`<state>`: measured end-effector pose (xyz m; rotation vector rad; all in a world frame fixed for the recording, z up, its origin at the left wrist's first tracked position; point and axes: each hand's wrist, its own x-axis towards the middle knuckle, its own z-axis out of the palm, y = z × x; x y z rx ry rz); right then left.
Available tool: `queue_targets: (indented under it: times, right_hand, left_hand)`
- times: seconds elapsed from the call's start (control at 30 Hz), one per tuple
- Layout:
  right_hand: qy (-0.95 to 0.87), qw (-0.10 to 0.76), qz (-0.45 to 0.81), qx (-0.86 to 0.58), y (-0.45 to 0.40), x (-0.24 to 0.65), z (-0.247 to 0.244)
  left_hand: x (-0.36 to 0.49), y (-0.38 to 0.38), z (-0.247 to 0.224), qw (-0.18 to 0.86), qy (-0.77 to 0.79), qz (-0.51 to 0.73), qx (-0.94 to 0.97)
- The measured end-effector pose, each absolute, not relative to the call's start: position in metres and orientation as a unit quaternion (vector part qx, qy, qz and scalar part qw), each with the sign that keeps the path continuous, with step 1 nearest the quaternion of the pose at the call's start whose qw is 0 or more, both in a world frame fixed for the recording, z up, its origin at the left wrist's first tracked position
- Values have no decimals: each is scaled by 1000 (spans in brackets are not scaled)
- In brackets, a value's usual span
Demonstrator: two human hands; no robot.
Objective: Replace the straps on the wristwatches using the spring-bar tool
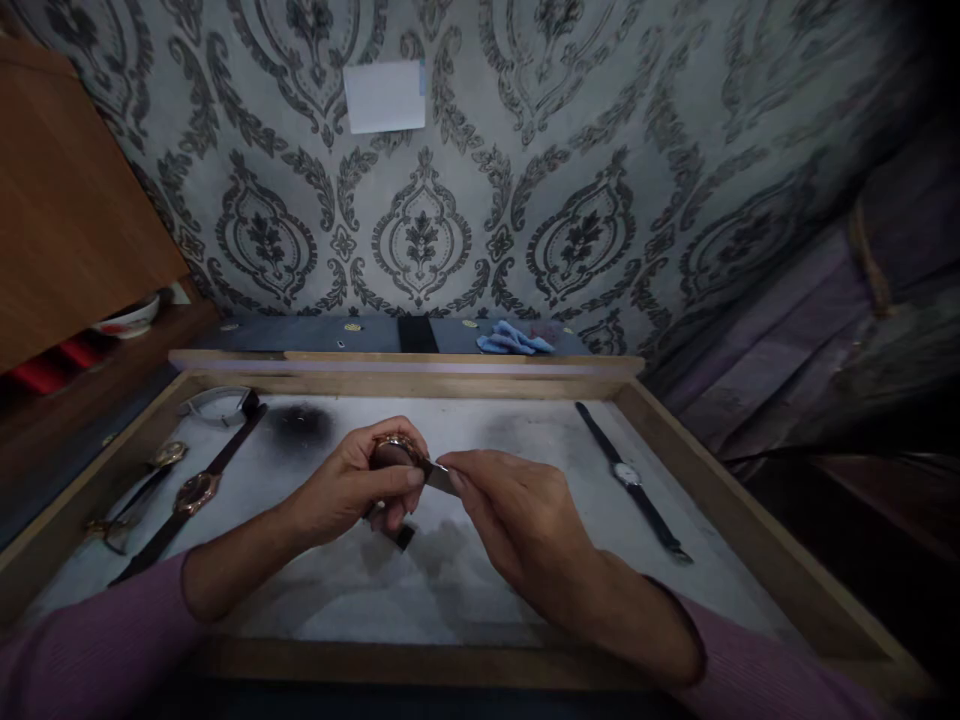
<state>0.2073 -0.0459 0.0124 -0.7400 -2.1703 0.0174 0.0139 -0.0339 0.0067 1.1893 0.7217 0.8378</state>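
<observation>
Over the middle of a shallow wooden tray (750,520) with a white base, my left hand (352,480) is wrapped round a wristwatch (392,452) with a round, gold-coloured case. A dark strap end (405,537) hangs below those fingers. My right hand (525,510) is closed, its thumb and fingers pinching a flat grey strip (441,478) that meets the watch's right side. Whether this strip is part of the strap or a separate thin blade, I cannot tell.
A brown-strapped watch (196,493), a small gold-coloured watch (169,454) and a pale watch (221,405) lie at the tray's left. To the right rests a dark-strapped watch (626,474). Behind the tray are a blue cloth (515,339) and a patterned wall (420,230).
</observation>
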Motion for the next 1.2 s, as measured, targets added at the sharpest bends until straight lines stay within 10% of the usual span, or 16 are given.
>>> queue_targets:
  times: [1.2]
  right_hand:
    - [-879, 345, -14, -329, -46, 212, 6]
  left_hand:
    - [16, -32, 4, 696, 313, 384, 520]
